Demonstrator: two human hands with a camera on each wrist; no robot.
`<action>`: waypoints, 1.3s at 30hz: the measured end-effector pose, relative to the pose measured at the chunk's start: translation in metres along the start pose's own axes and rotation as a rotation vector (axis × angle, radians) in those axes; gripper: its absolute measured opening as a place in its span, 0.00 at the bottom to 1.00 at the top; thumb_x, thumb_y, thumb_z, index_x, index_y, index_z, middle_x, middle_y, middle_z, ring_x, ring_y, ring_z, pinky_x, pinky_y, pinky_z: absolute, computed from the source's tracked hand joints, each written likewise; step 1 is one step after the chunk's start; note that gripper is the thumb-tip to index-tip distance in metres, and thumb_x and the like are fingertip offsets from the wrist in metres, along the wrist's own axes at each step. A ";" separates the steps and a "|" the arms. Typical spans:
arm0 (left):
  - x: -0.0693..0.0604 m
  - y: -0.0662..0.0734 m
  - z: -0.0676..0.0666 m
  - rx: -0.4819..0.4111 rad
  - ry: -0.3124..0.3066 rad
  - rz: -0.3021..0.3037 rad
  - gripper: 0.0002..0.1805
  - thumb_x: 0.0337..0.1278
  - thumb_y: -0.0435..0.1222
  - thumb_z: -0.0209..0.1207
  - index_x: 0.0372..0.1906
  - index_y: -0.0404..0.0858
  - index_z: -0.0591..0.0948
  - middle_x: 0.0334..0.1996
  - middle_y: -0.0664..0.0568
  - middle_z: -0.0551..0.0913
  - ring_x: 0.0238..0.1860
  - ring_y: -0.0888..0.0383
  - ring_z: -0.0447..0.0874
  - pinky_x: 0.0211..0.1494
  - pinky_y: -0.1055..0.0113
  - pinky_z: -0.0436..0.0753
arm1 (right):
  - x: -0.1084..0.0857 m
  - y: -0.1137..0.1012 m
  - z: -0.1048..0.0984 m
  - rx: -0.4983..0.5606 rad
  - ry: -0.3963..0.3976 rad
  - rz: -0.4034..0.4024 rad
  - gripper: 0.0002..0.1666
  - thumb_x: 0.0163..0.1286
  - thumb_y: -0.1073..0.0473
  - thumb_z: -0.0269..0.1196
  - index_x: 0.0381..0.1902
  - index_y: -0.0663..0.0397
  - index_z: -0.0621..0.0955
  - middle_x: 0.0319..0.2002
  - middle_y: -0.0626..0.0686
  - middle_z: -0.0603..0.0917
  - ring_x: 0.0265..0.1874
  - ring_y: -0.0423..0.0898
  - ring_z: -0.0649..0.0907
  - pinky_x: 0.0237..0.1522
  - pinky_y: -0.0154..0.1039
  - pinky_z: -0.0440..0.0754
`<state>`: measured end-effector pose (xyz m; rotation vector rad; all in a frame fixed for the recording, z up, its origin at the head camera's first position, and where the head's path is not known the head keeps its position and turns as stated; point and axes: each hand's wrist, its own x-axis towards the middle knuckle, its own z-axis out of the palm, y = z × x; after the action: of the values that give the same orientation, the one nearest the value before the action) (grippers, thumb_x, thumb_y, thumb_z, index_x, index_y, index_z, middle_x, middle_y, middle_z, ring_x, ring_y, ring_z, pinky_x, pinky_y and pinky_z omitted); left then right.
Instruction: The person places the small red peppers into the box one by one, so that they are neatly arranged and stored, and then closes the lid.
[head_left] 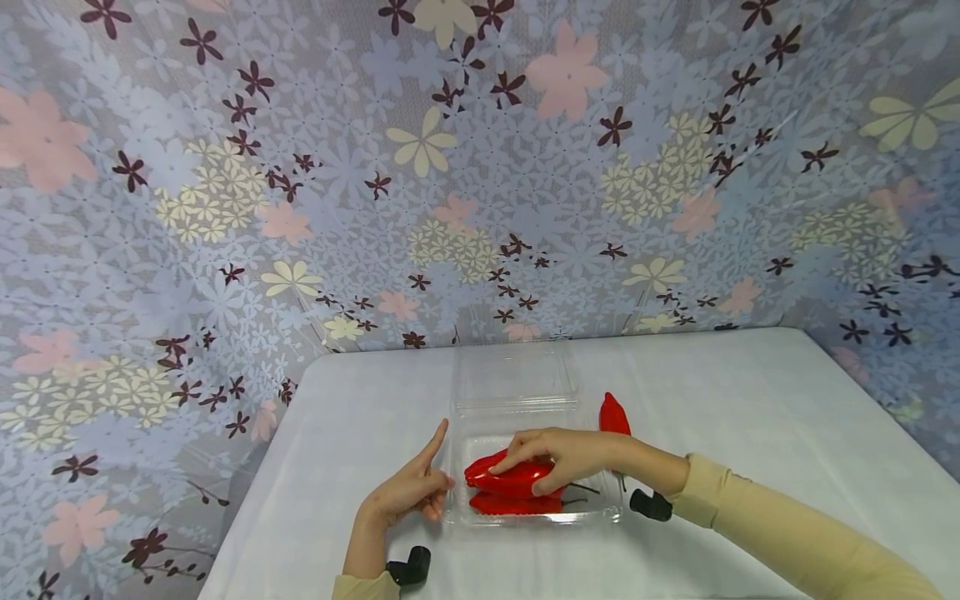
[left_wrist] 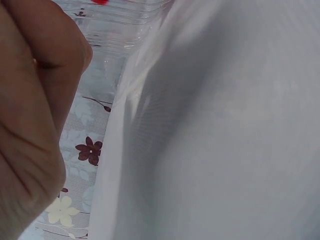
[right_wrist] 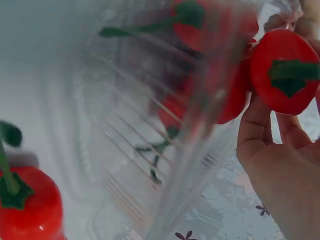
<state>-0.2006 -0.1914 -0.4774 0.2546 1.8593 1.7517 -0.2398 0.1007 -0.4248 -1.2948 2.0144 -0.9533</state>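
Note:
My right hand [head_left: 558, 458] grips a red chili pepper [head_left: 517, 481] over the open clear plastic container [head_left: 592, 517]. In the right wrist view that pepper [right_wrist: 270, 75] shows its green stem, with the fingers curled around its body. Several more red peppers [right_wrist: 225, 95] lie inside, seen blurred through the ridged wall. At the container's left edge, my left hand [head_left: 405, 493] pinches the rim, its index finger pointing away and its other fingers curled. The left wrist view shows the curled fingers [left_wrist: 65, 55] beside the ridged wall [left_wrist: 135, 20], their tips hidden.
Behind the container, its hinged clear lid [head_left: 517, 375] lies folded back on the white table [head_left: 735, 392]. Another red pepper [head_left: 613, 414] lies outside to the right, partly behind the right forearm. A floral curtain [head_left: 480, 192] hangs along the table's back edge.

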 end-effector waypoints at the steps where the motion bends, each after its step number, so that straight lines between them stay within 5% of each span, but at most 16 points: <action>1: 0.000 0.000 0.000 -0.001 -0.001 0.000 0.50 0.54 0.29 0.52 0.75 0.56 0.37 0.14 0.51 0.71 0.11 0.62 0.72 0.18 0.70 0.80 | 0.000 0.001 0.001 -0.015 -0.002 0.002 0.31 0.59 0.65 0.64 0.62 0.41 0.76 0.51 0.41 0.74 0.50 0.40 0.72 0.45 0.33 0.79; 10: 0.000 0.001 0.000 0.001 0.007 -0.001 0.49 0.54 0.29 0.52 0.75 0.55 0.39 0.14 0.51 0.71 0.11 0.62 0.72 0.18 0.71 0.80 | 0.001 0.002 0.006 -0.145 0.006 0.034 0.30 0.59 0.63 0.63 0.60 0.37 0.77 0.51 0.39 0.73 0.50 0.38 0.70 0.47 0.32 0.76; 18: -0.001 0.001 0.000 0.009 -0.003 0.005 0.49 0.56 0.29 0.51 0.75 0.55 0.38 0.14 0.51 0.71 0.11 0.62 0.73 0.18 0.71 0.80 | -0.001 0.001 0.004 -0.125 0.015 0.002 0.27 0.61 0.61 0.63 0.59 0.41 0.78 0.50 0.39 0.73 0.51 0.39 0.71 0.50 0.35 0.76; 26: 0.000 0.001 0.000 0.011 -0.004 0.005 0.48 0.56 0.30 0.52 0.75 0.55 0.38 0.14 0.51 0.71 0.11 0.62 0.72 0.19 0.71 0.80 | -0.005 -0.004 -0.013 -0.058 0.096 -0.020 0.23 0.64 0.58 0.62 0.59 0.48 0.78 0.51 0.48 0.75 0.45 0.53 0.76 0.43 0.39 0.80; 30: 0.000 0.000 0.001 0.006 -0.010 0.000 0.49 0.56 0.30 0.52 0.75 0.56 0.38 0.14 0.51 0.71 0.11 0.62 0.73 0.20 0.71 0.80 | -0.013 -0.008 -0.031 -0.017 0.179 -0.044 0.24 0.65 0.58 0.61 0.60 0.49 0.77 0.53 0.53 0.75 0.45 0.57 0.77 0.44 0.41 0.81; 39: -0.001 0.000 0.001 0.009 -0.016 0.004 0.49 0.57 0.29 0.51 0.75 0.56 0.37 0.15 0.51 0.71 0.11 0.62 0.73 0.20 0.70 0.80 | -0.053 -0.011 -0.077 0.169 0.507 -0.038 0.28 0.69 0.63 0.57 0.66 0.54 0.69 0.61 0.58 0.70 0.49 0.52 0.78 0.46 0.47 0.81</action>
<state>-0.1997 -0.1913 -0.4773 0.2749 1.8570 1.7397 -0.2726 0.1670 -0.3667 -1.0760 2.2141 -1.5579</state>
